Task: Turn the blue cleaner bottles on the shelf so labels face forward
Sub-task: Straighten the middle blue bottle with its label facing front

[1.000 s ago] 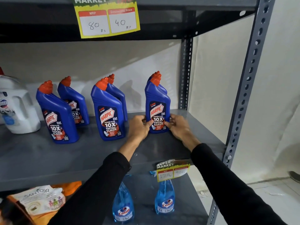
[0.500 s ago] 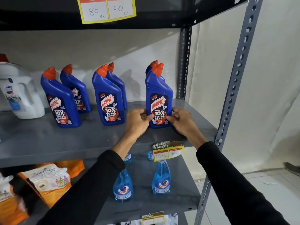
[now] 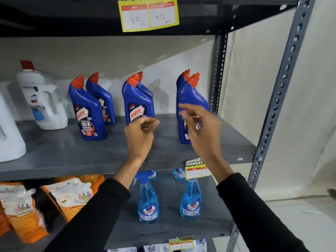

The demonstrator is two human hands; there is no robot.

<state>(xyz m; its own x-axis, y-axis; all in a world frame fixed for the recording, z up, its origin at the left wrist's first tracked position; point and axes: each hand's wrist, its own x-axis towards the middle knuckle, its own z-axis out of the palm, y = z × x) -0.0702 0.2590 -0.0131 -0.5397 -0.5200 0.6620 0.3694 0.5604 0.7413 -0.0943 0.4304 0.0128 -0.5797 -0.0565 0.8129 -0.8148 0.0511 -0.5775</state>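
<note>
Blue Harpic cleaner bottles with orange caps stand in three pairs on the grey middle shelf (image 3: 76,157). The left front bottle (image 3: 87,111) and the middle front bottle (image 3: 135,104) show their labels. The right front bottle (image 3: 192,99) stands upright near the shelf's right end, its label mostly hidden behind my right hand (image 3: 200,128). A second bottle stands close behind each front one. My left hand (image 3: 141,135) hovers in front of the middle bottle, fingers loosely curled, holding nothing. My right hand is blurred, fingers apart, off the right bottle.
Two white jugs (image 3: 43,100) stand at the shelf's left. Below are two blue Colin spray bottles (image 3: 148,202), orange Santoor pouches (image 3: 71,195) and a yellow price tag (image 3: 195,170). A perforated grey upright (image 3: 280,99) bounds the right side; another price tag (image 3: 148,15) hangs above.
Both hands let go of the right front bottle's base and rose away from it. My left hand shifted left toward the middle bottle. The right bottle stays upright.
</note>
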